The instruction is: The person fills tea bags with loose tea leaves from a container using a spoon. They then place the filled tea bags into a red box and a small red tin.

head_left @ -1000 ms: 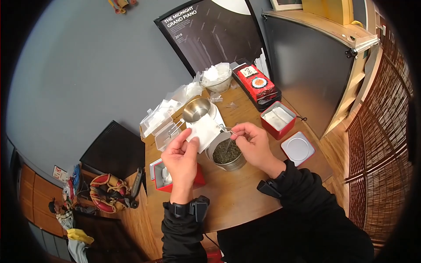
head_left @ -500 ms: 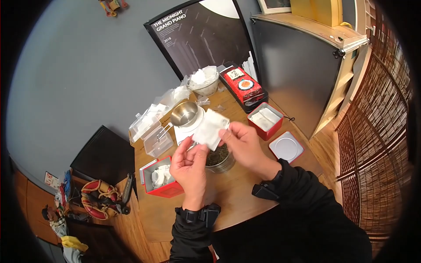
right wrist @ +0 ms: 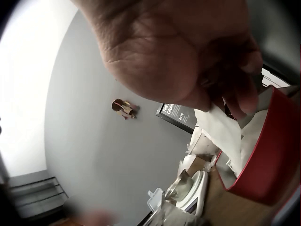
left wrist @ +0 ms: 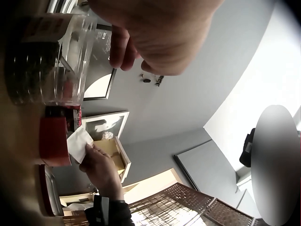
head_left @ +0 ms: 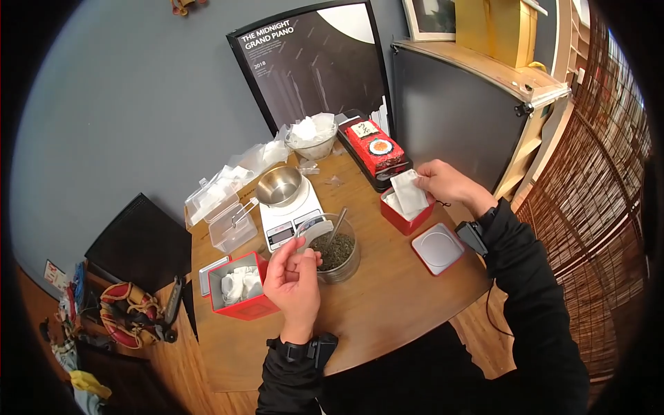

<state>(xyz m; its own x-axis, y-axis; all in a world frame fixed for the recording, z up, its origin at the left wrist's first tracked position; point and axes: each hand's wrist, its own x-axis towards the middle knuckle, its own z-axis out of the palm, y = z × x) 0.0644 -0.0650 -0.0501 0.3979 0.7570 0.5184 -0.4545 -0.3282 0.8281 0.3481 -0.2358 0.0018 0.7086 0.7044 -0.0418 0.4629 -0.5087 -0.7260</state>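
Nearest, the one left hand [head_left: 294, 280] has its fingers loosely bent, just beside one clear jar [head_left: 355, 257] of dark leaves. From this jar, at eight o'clock stands one red box [head_left: 252, 307] with white pieces [head_left: 242, 283], overlapped, which I cannot count. At two o'clock, the right hand [head_left: 446, 183] pinches one white pouch [head_left: 409, 192] at the mouth of a second red box [head_left: 408, 224]. Toward eleven, one scale [head_left: 299, 209] bears one steel bowl [head_left: 278, 187]; farther, at one o'clock, one red package [head_left: 372, 144].

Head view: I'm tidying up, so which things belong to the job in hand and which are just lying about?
Likely the job's:
white bag held by right hand
right red tin
left red tin
jar of leaves
spoon
scale
steel bowl

Probably just around:
framed poster
woven screen
yellow box
perhaps red package
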